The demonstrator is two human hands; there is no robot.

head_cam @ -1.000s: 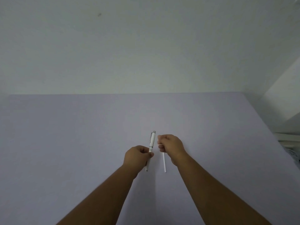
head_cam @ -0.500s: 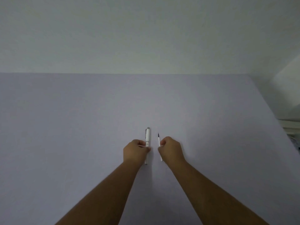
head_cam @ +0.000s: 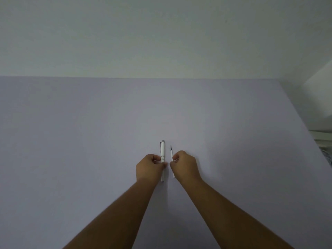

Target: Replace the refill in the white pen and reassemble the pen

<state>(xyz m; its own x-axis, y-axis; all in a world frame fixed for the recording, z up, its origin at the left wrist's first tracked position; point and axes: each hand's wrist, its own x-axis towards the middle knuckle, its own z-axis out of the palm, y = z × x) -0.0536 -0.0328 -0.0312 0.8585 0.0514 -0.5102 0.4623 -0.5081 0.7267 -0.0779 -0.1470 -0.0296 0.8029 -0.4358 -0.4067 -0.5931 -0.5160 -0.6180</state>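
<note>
White pen (head_cam: 163, 151) upright in left hand (head_cam: 150, 168) pinch; right hand (head_cam: 186, 166) beside it pinches the refill (head_cam: 172, 155).

Two bare forearms reach in from the bottom of the frame, uncovered from the lower edge to the wrist, with no sleeve showing on either. The left hand (head_cam: 150, 166) and right hand (head_cam: 186, 165) carry no visible glove, ring, watch or band, at wrists or fingers.
</note>
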